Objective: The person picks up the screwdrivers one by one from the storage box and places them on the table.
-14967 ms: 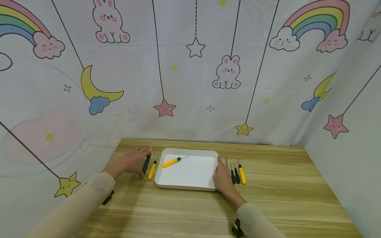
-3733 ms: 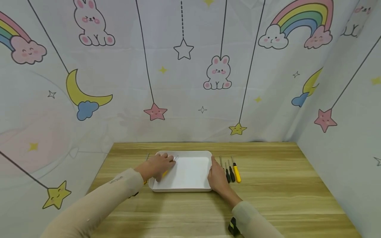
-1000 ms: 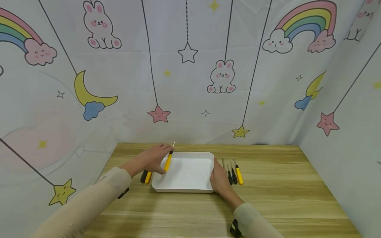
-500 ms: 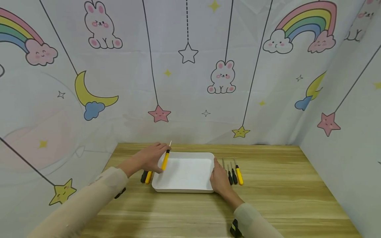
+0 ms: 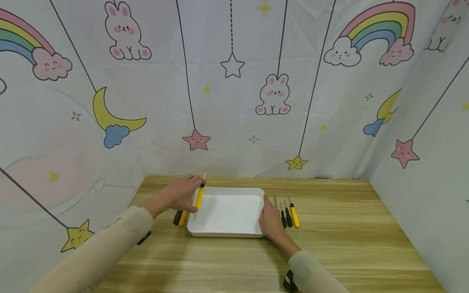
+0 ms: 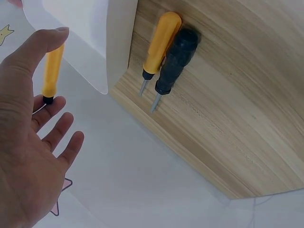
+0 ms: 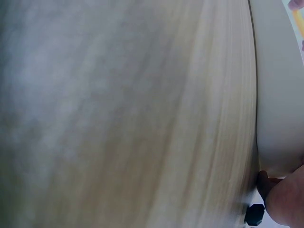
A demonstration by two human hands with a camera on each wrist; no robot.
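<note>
My left hand [image 5: 179, 194] holds a small yellow-handled screwdriver [image 5: 199, 198] over the left side of a white tray [image 5: 231, 215]. In the left wrist view, thumb and fingers pinch this screwdriver [image 6: 52, 71] near the two ends of its handle, the blade end away from the thumb. My right hand [image 5: 271, 219] grips the tray's right edge, some fingers hidden behind its wall. Left of the tray, a yellow-handled screwdriver [image 6: 164, 40] and a thicker black-handled one [image 6: 178, 54] lie side by side on the table.
Right of the tray lies a row of several screwdrivers, among them a yellow-handled one [image 5: 294, 215] and a black-handled one [image 5: 288, 219]. The wood table [image 5: 348, 236] ends at a patterned white curtain [image 5: 234, 122] behind and on the right.
The yellow-handled screwdriver that lay in the tray earlier is now lifted in my left hand. Over the last second that hand has drifted left with it. My right hand stays on the tray.
</note>
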